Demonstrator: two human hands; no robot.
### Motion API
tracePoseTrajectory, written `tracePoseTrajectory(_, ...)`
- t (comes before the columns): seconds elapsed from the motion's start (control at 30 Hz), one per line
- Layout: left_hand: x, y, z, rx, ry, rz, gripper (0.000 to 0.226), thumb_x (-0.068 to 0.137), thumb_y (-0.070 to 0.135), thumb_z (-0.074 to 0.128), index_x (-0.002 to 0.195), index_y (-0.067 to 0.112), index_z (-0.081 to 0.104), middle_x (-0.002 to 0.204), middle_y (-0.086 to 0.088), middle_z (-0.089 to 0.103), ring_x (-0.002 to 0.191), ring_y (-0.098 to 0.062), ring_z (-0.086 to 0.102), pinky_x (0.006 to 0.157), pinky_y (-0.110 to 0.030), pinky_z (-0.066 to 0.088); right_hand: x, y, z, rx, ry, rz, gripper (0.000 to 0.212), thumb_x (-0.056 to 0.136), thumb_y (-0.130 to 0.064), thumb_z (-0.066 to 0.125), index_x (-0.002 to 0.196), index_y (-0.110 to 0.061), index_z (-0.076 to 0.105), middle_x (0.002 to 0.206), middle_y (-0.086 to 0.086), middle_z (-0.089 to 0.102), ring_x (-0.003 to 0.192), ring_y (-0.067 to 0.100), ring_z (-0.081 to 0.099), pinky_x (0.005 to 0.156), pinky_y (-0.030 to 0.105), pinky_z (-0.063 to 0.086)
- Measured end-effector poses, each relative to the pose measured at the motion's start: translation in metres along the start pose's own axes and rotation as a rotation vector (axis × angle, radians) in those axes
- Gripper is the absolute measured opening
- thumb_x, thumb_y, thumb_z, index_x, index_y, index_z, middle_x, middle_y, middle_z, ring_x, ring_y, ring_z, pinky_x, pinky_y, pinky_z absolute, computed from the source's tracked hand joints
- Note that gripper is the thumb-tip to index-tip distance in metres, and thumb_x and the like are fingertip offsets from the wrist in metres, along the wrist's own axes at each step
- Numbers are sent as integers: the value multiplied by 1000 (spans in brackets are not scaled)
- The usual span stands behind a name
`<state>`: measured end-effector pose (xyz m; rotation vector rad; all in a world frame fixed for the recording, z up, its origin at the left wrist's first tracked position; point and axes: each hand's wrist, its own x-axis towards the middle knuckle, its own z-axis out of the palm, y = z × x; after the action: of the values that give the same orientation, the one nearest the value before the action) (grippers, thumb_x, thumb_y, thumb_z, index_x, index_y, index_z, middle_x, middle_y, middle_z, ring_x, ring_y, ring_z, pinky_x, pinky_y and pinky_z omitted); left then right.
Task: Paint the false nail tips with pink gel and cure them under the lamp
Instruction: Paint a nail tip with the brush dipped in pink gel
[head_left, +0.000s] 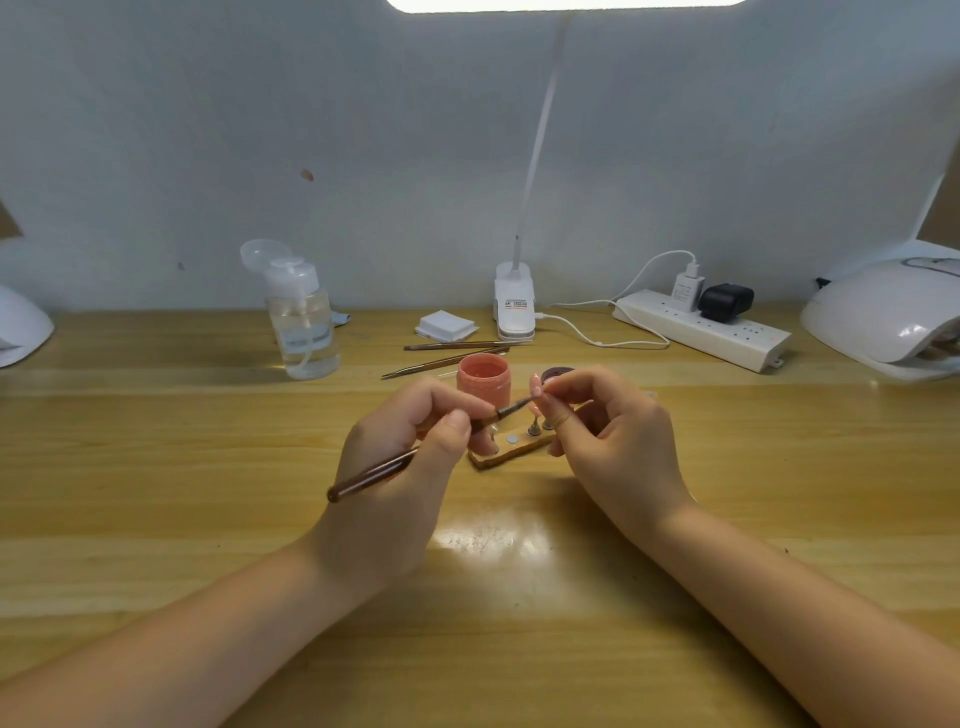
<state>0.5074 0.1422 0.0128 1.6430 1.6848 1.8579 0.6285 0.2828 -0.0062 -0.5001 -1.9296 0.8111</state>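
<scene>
At centre frame, above the wooden holder block (511, 453): left hand (410, 457) pinching a brown gel brush (395, 465), bristles touching a pink false nail tip (536, 387) pinched by the right hand (613, 441). Just behind, open pink gel jar (484, 379). At right edge, white curing lamp (883, 317) on the wooden table (156, 467).

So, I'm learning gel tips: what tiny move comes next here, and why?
Probably stroke the brush along the nail tip: the left hand has the bristles at the tip that the right hand pinches.
</scene>
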Motion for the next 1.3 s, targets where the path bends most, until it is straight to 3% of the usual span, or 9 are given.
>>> tracePoseTrajectory(0.13, 0, 2, -1, 10, 28, 27, 27, 89, 32, 45, 94, 15, 66, 82, 4, 71, 83, -14, 68, 74, -18, 51, 0, 0, 0, 9, 2, 6, 7, 86, -11, 69, 93, -12, 68, 82, -2, 69, 60, 16, 65, 57, 44, 54)
tracePoseTrajectory(0.3, 2, 1, 0, 77, 3, 22, 17, 90, 24, 54, 95, 16, 68, 84, 7, 71, 86, -10, 68, 74, -16, 50, 0, 0, 0, 5, -1, 16, 8, 87, -11, 69, 94, -11, 68, 81, 0, 69, 61, 18, 66, 59, 46, 54)
tracePoseTrajectory(0.6, 3, 2, -3, 155, -1, 83, 29, 84, 32, 48, 92, 16, 70, 81, 8, 71, 88, -12, 67, 79, -19, 48, 0, -1, 1, 52, -20, 57, 9, 87, -11, 68, 96, -9, 67, 81, 4, 70, 59, 17, 67, 58, 45, 56)
tracePoseTrajectory(0.67, 4, 0, -6, 174, 32, 62, 25, 82, 31, 48, 88, 18, 70, 78, 10, 70, 85, -11, 66, 77, -22, 48, 0, -1, 2, 65, -11, 79, 8, 88, -12, 68, 95, -9, 67, 82, 6, 71, 59, 18, 67, 58, 46, 56)
tracePoseTrajectory(0.9, 42, -1, -12, 202, 143, -119, 17, 90, 17, 57, 82, 26, 68, 71, 16, 69, 63, 6, 60, 53, -6, 39, 1, -1, 2, 96, 1, 149, 5, 86, -13, 69, 90, -10, 66, 79, 8, 71, 58, 18, 67, 61, 48, 57)
tracePoseTrajectory(1.07, 89, -5, -18, 463, 74, -304, 19, 85, 20, 57, 72, 16, 71, 61, 6, 68, 56, -5, 55, 53, -25, 37, 1, -3, 2, 102, 3, 153, 9, 85, -16, 72, 88, -10, 67, 73, 6, 71, 55, 15, 67, 62, 46, 57)
tracePoseTrajectory(1.13, 105, -4, -15, 517, -10, -345, 21, 83, 20, 58, 72, 10, 73, 69, -4, 71, 68, -21, 61, 59, -34, 46, 1, -3, 2, 104, 6, 151, 9, 84, -16, 72, 87, -9, 67, 72, 6, 70, 55, 15, 67, 61, 45, 57)
tracePoseTrajectory(1.2, 119, -4, -10, 549, -81, -380, 22, 81, 20, 58, 78, 5, 74, 81, -16, 72, 82, -31, 65, 75, -45, 54, 1, -4, 2, 110, 8, 152, 9, 84, -15, 72, 87, -8, 67, 72, 6, 70, 55, 15, 68, 62, 46, 56)
tracePoseTrajectory(1.3, 133, -8, -1, 613, -166, -440, 26, 80, 21, 58, 90, 2, 73, 91, -18, 72, 78, -27, 63, 76, -46, 54, 1, -4, 2, 128, 11, 155, 7, 84, -12, 72, 87, -8, 67, 71, 6, 70, 56, 17, 68, 62, 47, 57)
